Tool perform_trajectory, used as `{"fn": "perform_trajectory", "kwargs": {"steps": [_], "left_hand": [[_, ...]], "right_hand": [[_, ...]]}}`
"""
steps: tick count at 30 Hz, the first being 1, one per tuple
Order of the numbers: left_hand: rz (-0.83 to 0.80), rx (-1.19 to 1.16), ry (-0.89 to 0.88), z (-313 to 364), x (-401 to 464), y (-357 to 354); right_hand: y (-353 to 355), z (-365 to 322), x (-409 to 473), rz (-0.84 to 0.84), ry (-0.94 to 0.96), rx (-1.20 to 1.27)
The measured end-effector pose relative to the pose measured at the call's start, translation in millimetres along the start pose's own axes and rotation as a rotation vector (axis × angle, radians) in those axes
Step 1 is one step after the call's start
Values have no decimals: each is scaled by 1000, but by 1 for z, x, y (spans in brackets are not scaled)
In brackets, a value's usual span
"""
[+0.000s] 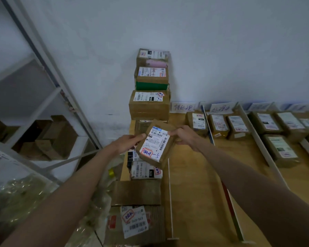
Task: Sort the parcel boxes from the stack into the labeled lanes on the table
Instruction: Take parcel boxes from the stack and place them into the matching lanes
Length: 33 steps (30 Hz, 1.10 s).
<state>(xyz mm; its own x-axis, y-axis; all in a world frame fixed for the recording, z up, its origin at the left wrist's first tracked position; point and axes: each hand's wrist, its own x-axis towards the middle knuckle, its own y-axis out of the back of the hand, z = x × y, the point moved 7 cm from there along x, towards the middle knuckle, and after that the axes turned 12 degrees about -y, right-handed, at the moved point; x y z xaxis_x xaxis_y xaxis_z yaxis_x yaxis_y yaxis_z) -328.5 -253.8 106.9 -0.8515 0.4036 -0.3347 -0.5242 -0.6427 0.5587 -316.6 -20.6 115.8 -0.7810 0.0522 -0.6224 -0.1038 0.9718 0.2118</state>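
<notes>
A small brown parcel box (156,144) with a white shipping label and a red-stamped sticker is held in the air, tilted, above the table's left end. My left hand (128,142) grips its left edge and my right hand (183,137) grips its right edge. Behind it rises the tall stack of parcel boxes (150,104) against the wall. More boxes (146,171) lie flat below the held one. To the right, the wooden table (194,175) is split into lanes by white dividers (169,193), with handwritten lane labels (183,106) at the back.
Several sorted boxes (219,125) sit in the lanes at the right, and one box (197,122) stands in the first lane. A large flat carton (136,221) lies at the near left. A metal shelf (43,107) with cartons and plastic wrap (25,193) stand left.
</notes>
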Motion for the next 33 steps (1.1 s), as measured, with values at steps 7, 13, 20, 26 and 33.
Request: {"fn": "perform_trajectory", "kwargs": {"steps": [7, 13, 20, 26, 33], "left_hand": [[-165, -184, -78, 24, 11, -41], [-62, -205, -85, 41, 31, -64], [-128, -130, -91, 81, 36, -114], [-102, 13, -170, 121, 46, -149], [-44, 183, -279, 158, 51, -196]], "right_hand": [[17, -1, -18, -1, 49, 99], [29, 40, -25, 164, -97, 68], [63, 72, -45, 309, -88, 109], [124, 112, -72, 368, -118, 250], [190, 154, -94, 443, -123, 232]]}}
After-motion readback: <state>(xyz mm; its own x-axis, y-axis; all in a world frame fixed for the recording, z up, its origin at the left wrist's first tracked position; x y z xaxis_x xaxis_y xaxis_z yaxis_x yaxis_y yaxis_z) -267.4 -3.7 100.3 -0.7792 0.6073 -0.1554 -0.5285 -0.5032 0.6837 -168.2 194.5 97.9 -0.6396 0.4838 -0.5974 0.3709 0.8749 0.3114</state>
